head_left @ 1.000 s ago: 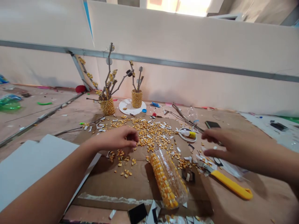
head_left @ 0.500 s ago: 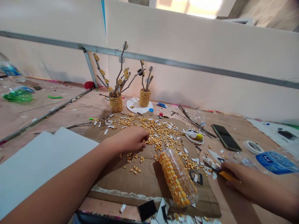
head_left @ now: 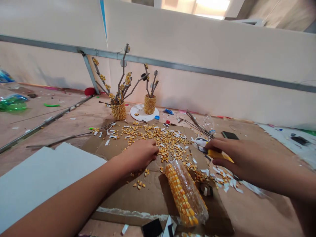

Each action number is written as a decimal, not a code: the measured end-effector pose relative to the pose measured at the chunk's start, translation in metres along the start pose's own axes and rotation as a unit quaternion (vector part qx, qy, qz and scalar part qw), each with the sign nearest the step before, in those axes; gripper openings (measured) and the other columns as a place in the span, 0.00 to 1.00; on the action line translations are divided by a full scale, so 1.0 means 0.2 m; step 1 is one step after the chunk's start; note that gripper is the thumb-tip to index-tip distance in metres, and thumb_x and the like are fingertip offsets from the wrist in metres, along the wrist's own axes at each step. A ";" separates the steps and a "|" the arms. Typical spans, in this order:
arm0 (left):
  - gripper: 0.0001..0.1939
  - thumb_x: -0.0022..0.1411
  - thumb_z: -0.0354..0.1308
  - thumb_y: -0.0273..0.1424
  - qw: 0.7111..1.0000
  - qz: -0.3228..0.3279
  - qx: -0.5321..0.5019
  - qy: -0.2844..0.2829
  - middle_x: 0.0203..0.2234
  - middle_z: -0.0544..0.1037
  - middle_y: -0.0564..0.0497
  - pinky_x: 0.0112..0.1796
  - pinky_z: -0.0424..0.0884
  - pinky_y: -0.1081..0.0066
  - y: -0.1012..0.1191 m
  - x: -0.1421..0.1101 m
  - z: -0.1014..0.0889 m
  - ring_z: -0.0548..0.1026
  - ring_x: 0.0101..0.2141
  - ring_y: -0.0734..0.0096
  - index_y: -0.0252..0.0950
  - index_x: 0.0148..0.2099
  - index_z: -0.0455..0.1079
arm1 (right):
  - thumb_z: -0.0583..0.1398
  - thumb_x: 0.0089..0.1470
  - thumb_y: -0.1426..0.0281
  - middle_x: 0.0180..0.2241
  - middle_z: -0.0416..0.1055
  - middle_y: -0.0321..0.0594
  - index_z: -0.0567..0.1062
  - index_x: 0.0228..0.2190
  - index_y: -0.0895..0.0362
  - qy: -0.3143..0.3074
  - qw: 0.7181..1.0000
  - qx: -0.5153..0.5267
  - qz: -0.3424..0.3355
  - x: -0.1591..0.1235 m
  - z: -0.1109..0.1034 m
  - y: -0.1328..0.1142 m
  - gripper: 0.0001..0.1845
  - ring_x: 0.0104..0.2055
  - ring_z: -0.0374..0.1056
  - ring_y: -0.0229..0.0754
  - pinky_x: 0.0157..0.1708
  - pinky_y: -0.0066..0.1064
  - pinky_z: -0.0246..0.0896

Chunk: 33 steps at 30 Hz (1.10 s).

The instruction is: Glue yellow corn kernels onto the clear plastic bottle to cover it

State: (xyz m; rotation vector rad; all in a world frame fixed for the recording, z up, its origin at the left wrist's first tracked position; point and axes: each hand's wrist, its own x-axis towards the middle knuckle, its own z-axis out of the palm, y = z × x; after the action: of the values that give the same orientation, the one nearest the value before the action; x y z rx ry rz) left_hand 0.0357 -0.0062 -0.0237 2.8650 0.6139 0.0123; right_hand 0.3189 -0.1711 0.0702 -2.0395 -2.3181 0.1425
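Observation:
My left hand point(head_left: 143, 152) is closed, fingertips pinched, at the edge of the loose corn kernels point(head_left: 164, 140) on the cardboard sheet point(head_left: 153, 197). Whatever lies between those fingers is hidden. In my right hand point(head_left: 237, 153) is a yellow-handled utility knife point(head_left: 221, 155), held above the board's right side beside the glue tube point(head_left: 201, 142). Between my hands, nearer to me, a clear plastic bottle piece point(head_left: 186, 181) lies on its side, partly covered with rows of kernels. Neither hand touches it.
Two kernel-covered pots point(head_left: 118, 112) with twigs stand at the back, one on a white disc point(head_left: 138, 112). White foam board point(head_left: 49, 184) lies left. White scraps point(head_left: 234, 184), a phone point(head_left: 230, 135) and loose twigs point(head_left: 197, 123) are to the right. A pale wall point(head_left: 209, 49) closes the far side.
My right hand has risen and moved left and away from me with the utility knife, now covering part of the phone. My left hand stays closed near the kernels. The view has shifted slightly.

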 end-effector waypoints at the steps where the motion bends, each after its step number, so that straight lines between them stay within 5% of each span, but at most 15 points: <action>1: 0.06 0.68 0.61 0.27 1.000 -0.002 -0.001 0.005 0.40 0.80 0.42 0.37 0.69 0.64 0.00 0.00 0.01 0.78 0.38 0.58 0.35 0.40 0.80 | 0.60 0.64 0.66 0.36 0.82 0.43 0.80 0.42 0.50 -0.009 1.000 -0.001 -0.020 0.04 -0.03 -0.04 0.08 0.34 0.78 0.49 0.30 0.36 0.67; 7: 0.08 0.71 0.58 0.27 0.999 -0.016 -0.024 0.030 0.39 0.80 0.42 0.39 0.69 0.62 -0.03 0.02 0.10 0.77 0.38 0.57 0.34 0.41 0.78 | 0.59 0.68 0.67 0.44 0.79 0.40 0.75 0.49 0.49 0.008 0.989 0.075 -0.125 0.21 -0.01 -0.13 0.10 0.42 0.75 0.46 0.38 0.36 0.66; 12: 0.12 0.75 0.53 0.29 0.989 -0.070 -0.110 0.071 0.37 0.80 0.43 0.41 0.69 0.63 0.00 0.03 0.08 0.76 0.38 0.59 0.33 0.41 0.77 | 0.57 0.70 0.63 0.46 0.76 0.44 0.72 0.50 0.52 0.029 0.982 0.139 -0.126 0.29 0.10 -0.08 0.11 0.45 0.74 0.47 0.43 0.38 0.67; 14: 0.10 0.73 0.57 0.33 0.925 -0.142 -0.322 0.143 0.34 0.80 0.47 0.38 0.68 0.68 0.04 0.03 0.05 0.75 0.35 0.65 0.34 0.40 0.76 | 0.55 0.71 0.62 0.48 0.75 0.46 0.70 0.51 0.53 0.040 0.977 0.171 -0.116 0.32 0.12 -0.06 0.12 0.48 0.73 0.48 0.46 0.40 0.67; 16: 0.16 0.68 0.64 0.44 0.806 -0.195 -0.525 0.192 0.28 0.75 0.52 0.31 0.63 0.72 0.09 0.02 0.03 0.70 0.29 0.71 0.34 0.37 0.74 | 0.52 0.72 0.62 0.49 0.74 0.48 0.69 0.50 0.54 0.051 0.971 0.200 -0.121 0.33 0.14 -0.06 0.12 0.50 0.72 0.49 0.50 0.42 0.67; 18: 0.25 0.57 0.73 0.51 0.685 -0.214 -0.669 0.192 0.24 0.70 0.57 0.26 0.57 0.76 0.14 0.01 0.02 0.62 0.23 0.77 0.35 0.37 0.73 | 0.50 0.72 0.64 0.48 0.73 0.48 0.68 0.48 0.55 0.075 0.966 0.207 -0.138 0.34 0.16 -0.08 0.11 0.48 0.72 0.48 0.49 0.42 0.67; 21: 0.27 0.48 0.80 0.48 0.575 -0.229 -0.765 0.177 0.24 0.71 0.57 0.27 0.59 0.78 0.22 -0.01 0.01 0.62 0.23 0.81 0.34 0.34 0.72 | 0.51 0.72 0.64 0.41 0.73 0.45 0.68 0.42 0.55 0.120 0.964 0.167 -0.171 0.34 0.21 -0.12 0.10 0.39 0.71 0.47 0.37 0.38 0.63; 27: 0.19 0.49 0.81 0.35 0.498 -0.213 -0.824 0.165 0.24 0.72 0.57 0.31 0.68 0.78 0.30 -0.04 -0.01 0.67 0.25 0.80 0.34 0.34 0.74 | 0.57 0.71 0.53 0.30 0.72 0.37 0.67 0.35 0.53 0.165 0.964 0.055 -0.199 0.33 0.30 -0.21 0.18 0.25 0.63 0.42 0.25 0.33 0.36; 33: 0.20 0.49 0.81 0.35 0.466 -0.207 -0.845 0.160 0.27 0.75 0.53 0.33 0.70 0.78 0.34 -0.05 -0.04 0.71 0.28 0.78 0.33 0.34 0.74 | 0.54 0.72 0.57 0.28 0.72 0.37 0.67 0.34 0.53 0.189 0.959 0.026 -0.211 0.30 0.30 -0.23 0.16 0.24 0.65 0.42 0.26 0.34 0.34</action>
State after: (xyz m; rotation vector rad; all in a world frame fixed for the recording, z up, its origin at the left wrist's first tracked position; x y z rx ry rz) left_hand 0.0533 -0.0686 -0.0012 0.6775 0.6586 0.6589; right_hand 0.2593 -0.1186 0.0137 -1.3533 -2.3896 -0.1860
